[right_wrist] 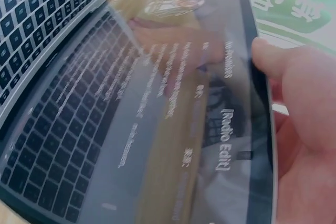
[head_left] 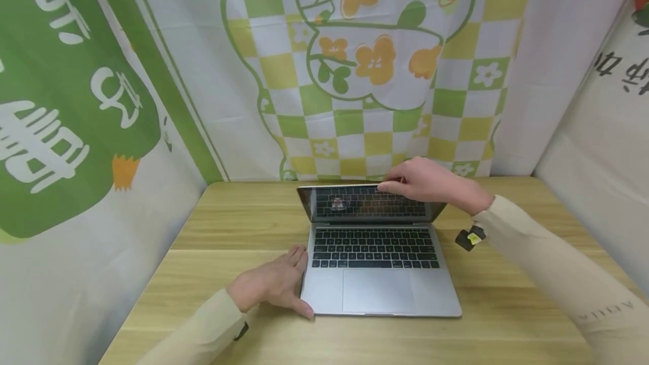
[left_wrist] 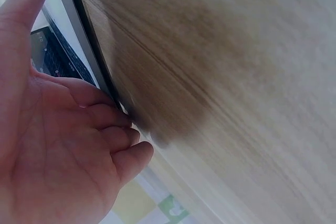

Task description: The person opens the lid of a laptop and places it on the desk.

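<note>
A silver laptop (head_left: 324, 292) lies on the wooden table with its screen (head_left: 365, 201) raised and keyboard exposed. My right hand (head_left: 423, 182) pinches the top edge of the screen right of its middle; in the right wrist view the thumb is on the glass side and the fingers go behind. Text and a reflection show on the screen (right_wrist: 173, 77) there. Along the left side of the laptop base, my left hand (head_left: 279, 280) rests with its thumb at the front corner. In the left wrist view, the left hand's (left_wrist: 63, 140) fingertips touch the base's edge.
The wooden table (head_left: 243, 218) runs back to a green and yellow checked curtain (head_left: 350, 139). Printed cloth also hangs at the left (head_left: 66, 100) and right (head_left: 598, 145). A dark strap piece (head_left: 469, 238) shows at the right sleeve.
</note>
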### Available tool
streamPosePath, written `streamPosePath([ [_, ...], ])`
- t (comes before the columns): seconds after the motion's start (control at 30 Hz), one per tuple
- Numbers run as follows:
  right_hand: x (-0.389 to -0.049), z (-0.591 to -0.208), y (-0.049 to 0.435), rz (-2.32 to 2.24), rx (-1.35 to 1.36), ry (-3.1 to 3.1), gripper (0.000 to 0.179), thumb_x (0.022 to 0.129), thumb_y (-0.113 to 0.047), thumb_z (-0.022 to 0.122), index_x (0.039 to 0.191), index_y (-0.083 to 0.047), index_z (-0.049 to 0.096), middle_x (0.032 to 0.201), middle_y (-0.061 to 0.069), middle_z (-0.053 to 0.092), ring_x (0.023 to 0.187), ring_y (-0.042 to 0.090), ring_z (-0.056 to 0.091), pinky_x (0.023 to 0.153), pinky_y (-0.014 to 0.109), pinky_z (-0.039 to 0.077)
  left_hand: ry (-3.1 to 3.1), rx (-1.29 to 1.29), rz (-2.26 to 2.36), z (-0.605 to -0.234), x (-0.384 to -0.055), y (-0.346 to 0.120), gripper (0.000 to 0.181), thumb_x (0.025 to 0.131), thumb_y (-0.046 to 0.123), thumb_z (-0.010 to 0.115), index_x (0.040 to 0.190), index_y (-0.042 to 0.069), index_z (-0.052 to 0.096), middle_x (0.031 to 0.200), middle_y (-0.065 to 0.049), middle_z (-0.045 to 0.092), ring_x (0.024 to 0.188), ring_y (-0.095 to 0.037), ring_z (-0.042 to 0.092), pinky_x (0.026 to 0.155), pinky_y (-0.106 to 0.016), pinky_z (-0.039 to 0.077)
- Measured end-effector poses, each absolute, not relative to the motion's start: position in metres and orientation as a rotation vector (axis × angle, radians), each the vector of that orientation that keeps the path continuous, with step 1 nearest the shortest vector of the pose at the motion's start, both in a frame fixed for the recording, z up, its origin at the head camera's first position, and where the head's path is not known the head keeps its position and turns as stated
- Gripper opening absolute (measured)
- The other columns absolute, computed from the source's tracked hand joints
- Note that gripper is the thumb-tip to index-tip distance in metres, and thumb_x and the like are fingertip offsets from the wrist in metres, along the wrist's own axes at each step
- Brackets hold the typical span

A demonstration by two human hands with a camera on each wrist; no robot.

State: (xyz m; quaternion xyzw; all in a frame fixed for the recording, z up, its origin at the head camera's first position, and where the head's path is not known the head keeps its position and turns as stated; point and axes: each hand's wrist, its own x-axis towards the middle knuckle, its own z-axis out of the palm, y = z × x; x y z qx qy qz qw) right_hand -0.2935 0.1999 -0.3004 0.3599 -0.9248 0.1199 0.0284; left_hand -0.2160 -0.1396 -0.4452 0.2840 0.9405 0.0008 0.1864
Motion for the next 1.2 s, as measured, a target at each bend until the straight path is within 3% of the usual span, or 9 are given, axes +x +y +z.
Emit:
streamPosePath([
  [0.37, -0.303, -0.286, 0.205, 0.443, 1.058, -2.903, 0.019, 0.097, -0.036, 0.062, 0.090, -0.022, 0.073, 0.069, -0.009, 0.062, 0.056, 0.009, 0.048, 0.059, 0.028, 0.043, 2.660, 0.786, 0.018, -0.443, -0.216, -0.139, 0.136, 0.062, 0.085, 0.064, 0.154, -0.005, 0.017, 0.162, -0.025, 0.012, 0.152, -0.037, 0.015, 0.124, -0.044, 0.020],
  [0.63, -0.311, -0.283, 0.211, 0.495, 1.042, -2.910, 0.018, 0.097, -0.031, 0.062, 0.087, -0.019, 0.072, 0.065, -0.003, 0.059, 0.054, 0.011, 0.043, 0.057, 0.029, 0.039, 2.653, 0.793, 0.015, -0.443, -0.215, -0.139, 0.136, 0.062, 0.085, 0.062, 0.153, -0.005, 0.019, 0.162, -0.024, 0.014, 0.151, -0.037, 0.016, 0.123, -0.044, 0.021],
  [1.2, -0.330, -0.285, 0.218, 0.528, 0.944, -2.887, 0.019, 0.098, -0.029, 0.061, 0.086, -0.018, 0.071, 0.062, -0.003, 0.055, 0.052, 0.013, 0.042, 0.056, 0.030, 0.038, 2.666, 0.794, 0.002, -0.446, -0.217, -0.141, 0.138, 0.061, 0.088, 0.060, 0.154, -0.004, 0.018, 0.163, -0.022, 0.012, 0.152, -0.036, 0.014, 0.124, -0.047, 0.019],
])
